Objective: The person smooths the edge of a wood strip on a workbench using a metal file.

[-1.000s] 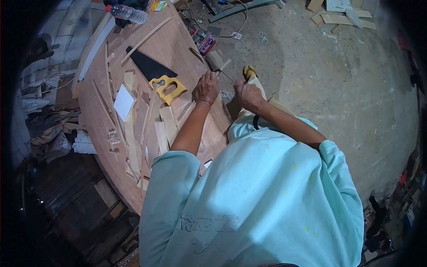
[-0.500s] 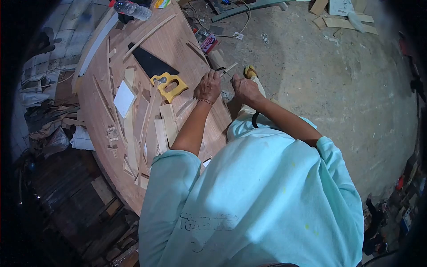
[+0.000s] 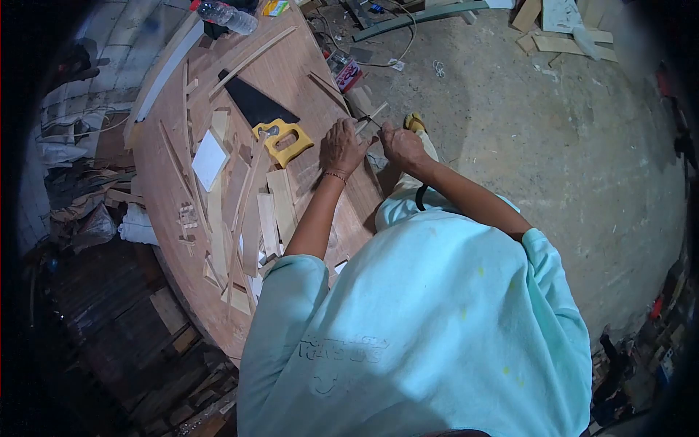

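At the right edge of the workbench (image 3: 291, 84), my left hand (image 3: 342, 149) lies with its fingers bent over a thin wooden strip (image 3: 378, 111). The strip's pale end juts past the fingertips over the edge, and the left thumb reaches towards the other hand. My right hand (image 3: 404, 148) is closed on a thin dark tool (image 3: 373, 122), whose tip meets the strip; its exact kind I cannot tell. A handsaw with a yellow handle (image 3: 295, 147) lies flat left of my left hand. Several flat wooden pieces (image 3: 268, 222) are spread nearer my body.
A white rhombus-shaped piece (image 3: 210, 160) rests among the wood offcuts. A plastic bottle (image 3: 229, 16) lies at the bench's far end. Beyond the edge, a pink box (image 3: 348, 74) sits near a cable. Boards (image 3: 564, 45) are on the concrete floor at the upper right.
My left hand has flattened a little and its thumb has stretched towards my right hand. The right hand stays closed by the strip. The whole view has shifted slightly.
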Tool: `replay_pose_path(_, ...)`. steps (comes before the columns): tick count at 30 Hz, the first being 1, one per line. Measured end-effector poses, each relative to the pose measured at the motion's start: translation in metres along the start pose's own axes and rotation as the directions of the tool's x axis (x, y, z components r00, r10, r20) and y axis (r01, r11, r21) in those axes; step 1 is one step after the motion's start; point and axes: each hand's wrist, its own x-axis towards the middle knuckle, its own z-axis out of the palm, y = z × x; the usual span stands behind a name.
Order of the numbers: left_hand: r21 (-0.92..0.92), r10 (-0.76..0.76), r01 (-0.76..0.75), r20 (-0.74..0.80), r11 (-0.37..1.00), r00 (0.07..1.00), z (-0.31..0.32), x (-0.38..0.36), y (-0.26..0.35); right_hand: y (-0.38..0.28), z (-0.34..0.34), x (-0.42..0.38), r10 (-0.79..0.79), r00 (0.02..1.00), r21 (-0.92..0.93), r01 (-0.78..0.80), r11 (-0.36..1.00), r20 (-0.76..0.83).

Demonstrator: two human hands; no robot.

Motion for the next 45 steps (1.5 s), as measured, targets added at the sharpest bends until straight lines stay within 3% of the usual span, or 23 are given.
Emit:
replay_pose_path(5, 0.172, 0.013, -0.008, -0.026, 0.985, 1.0, 0.023, 0.011, -0.001, -0.002, -0.005, -0.001, 0.017, 1.0, 0.019, -0.017, 1.0, 0.012)
replay_pose_path(8, 0.153, 0.14, -0.128, -0.069, 0.98, 0.988, 0.03, 0.011, -0.007, -0.003, -0.003, 0.001, 0.036, 0.999, 0.025, -0.036, 0.999, 0.017)
replay_pose_path(11, 0.15, 0.155, -0.137, -0.119, 0.979, 0.981, 0.031, 0.009, -0.004, -0.004, 0.005, 0.009, 0.033, 0.999, 0.033, -0.032, 0.999, -0.033)
replay_pose_path(14, 0.091, 0.139, -0.126, -0.149, 0.988, 0.979, 0.033, 0.01, -0.005, -0.005, 0.005, 0.013, -0.002, 0.998, -0.01, 0.002, 1.0, -0.071)
replay_pose_path(17, 0.143, 0.115, -0.085, -0.221, 0.986, 0.969, 0.035, 0.011, -0.003, -0.002, 0.003, 0.006, -0.016, 0.998, -0.02, 0.015, 1.0, -0.061)
replay_pose_path(21, 0.091, 0.066, -0.049, -0.197, 0.995, 0.978, 0.037, 0.012, -0.003, 0.008, -0.01, -0.027, -0.009, 1.0, -0.001, 0.009, 1.0, 0.013)
replay_pose_path(29, 0.116, 0.056, -0.032, -0.206, 0.993, 0.977, 0.034, 0.011, 0.001, 0.003, -0.002, -0.005, -0.006, 1.0, 0.001, 0.006, 1.0, -0.01)
replay_pose_path(32, 0.099, 0.08, -0.057, -0.246, 0.994, 0.966, 0.039, 0.012, -0.004, 0.0, 0.004, 0.01, -0.069, 0.987, -0.009, 0.068, 0.998, -0.145)
replay_pose_path(38, 0.094, 0.022, -0.001, -0.228, 0.996, 0.973, 0.041, 0.013, -0.002, 0.015, -0.011, -0.026, 0.019, 1.0, 0.013, -0.019, 1.0, 0.002)
replay_pose_path(45, 0.102, 0.055, -0.034, -0.211, 0.994, 0.976, 0.042, 0.012, -0.004, 0.004, 0.008, 0.011, -0.014, 0.995, 0.07, 0.02, 0.997, -0.098)
